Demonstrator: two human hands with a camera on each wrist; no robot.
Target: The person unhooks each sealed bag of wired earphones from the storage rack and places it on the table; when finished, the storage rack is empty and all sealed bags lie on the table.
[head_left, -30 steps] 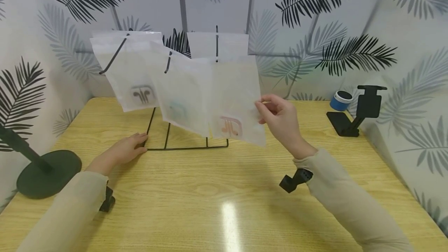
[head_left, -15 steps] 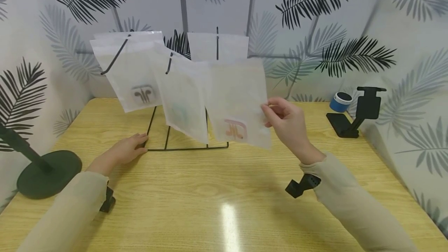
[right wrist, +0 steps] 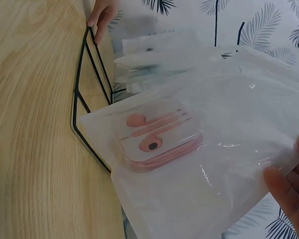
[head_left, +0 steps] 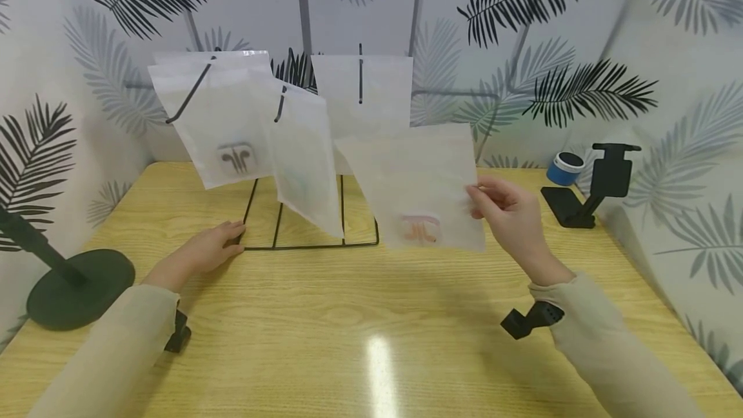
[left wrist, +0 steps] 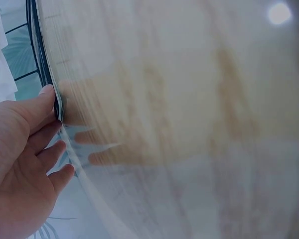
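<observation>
1. The bag (head_left: pixel 426 169) is likely light, limp and slightly slick; its side edge should suit a pinch.
2. It looks milky and translucent, with pink earphones (right wrist: pixel 164 123) inside.
3. The right hand (head_left: pixel 511 218) pinches its right edge, holding it at the rack's right; the left hand (head_left: pixel 211 247) grips the rack's (head_left: pixel 316 246) near left corner.

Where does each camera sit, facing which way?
Head: worn on the head, facing forward-down over the yellow wood-grain table; left hand, right hand and beige sleeves show.
Left wrist: worn there, facing that hand at the black wire rack.
Right wrist: worn there, facing the frosted plastic bag that hand pinches; left hand shows.
Head and right wrist share bag and rack.
</observation>
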